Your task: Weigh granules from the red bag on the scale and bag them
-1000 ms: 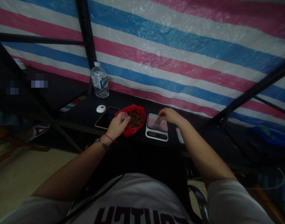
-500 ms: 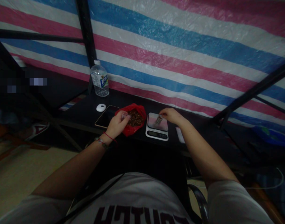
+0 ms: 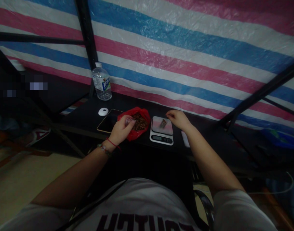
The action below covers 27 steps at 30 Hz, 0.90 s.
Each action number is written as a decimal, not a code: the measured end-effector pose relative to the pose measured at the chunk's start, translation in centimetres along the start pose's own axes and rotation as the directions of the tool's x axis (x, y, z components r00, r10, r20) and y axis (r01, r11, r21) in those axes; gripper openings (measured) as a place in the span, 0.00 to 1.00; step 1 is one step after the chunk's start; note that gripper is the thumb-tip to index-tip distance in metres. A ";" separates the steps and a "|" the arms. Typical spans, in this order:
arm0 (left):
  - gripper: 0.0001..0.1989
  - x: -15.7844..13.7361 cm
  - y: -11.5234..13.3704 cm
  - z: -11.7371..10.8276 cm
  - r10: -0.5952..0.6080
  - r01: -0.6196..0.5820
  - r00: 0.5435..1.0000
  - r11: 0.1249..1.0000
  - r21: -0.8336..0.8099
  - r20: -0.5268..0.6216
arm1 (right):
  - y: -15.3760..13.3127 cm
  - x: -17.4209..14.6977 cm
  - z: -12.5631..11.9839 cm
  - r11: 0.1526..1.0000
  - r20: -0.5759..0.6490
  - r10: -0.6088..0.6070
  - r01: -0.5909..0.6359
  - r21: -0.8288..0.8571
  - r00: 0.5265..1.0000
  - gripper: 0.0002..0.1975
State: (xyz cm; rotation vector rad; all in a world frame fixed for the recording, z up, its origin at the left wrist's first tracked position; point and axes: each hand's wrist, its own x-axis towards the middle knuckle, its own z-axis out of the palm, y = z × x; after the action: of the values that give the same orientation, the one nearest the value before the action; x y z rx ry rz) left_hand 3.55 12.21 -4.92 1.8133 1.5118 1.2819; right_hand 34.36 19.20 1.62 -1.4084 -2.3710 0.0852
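Note:
My left hand [image 3: 123, 129] is closed at the left rim of a red plastic bag [image 3: 145, 113], pinching what looks like a piece of clear plastic [image 3: 129, 120]. Small brown bits [image 3: 139, 123], too small to name, fill the bag. On the plate of a white digital kitchen scale [image 3: 154, 129] lies a small clear packet [image 3: 163, 124] with something brown in it. My right hand [image 3: 178, 118] hovers just past the plate's upper right corner, its fingertips drawn together and apart from the packet. Nothing shows between them.
A dark tablet or phone [image 3: 108, 121] and a white mouse-like object [image 3: 103, 111] lie left of the bag. Behind them stands a clear plastic bottle [image 3: 102, 85]. A pale flat object [image 3: 185, 138] is partly under my right forearm. Black metal posts [image 3: 85, 35] frame the black table.
My right hand has let go of the small packet on the scale and drawn slightly back from it. My left hand stays at the red bag.

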 end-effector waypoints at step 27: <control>0.16 0.4 8.3 5.3 0.482 -0.613 0.708 0.783 0.109 0.516 | -6.8 -6.5 1.8 0.778 0.177 0.018 -0.125 0.615 0.984 0.09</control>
State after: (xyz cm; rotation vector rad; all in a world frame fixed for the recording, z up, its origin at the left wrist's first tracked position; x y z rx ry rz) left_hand 12.30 11.22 -0.55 2.6697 0.9254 0.7679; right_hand 30.83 10.51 -0.26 -1.1767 -2.0935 0.9547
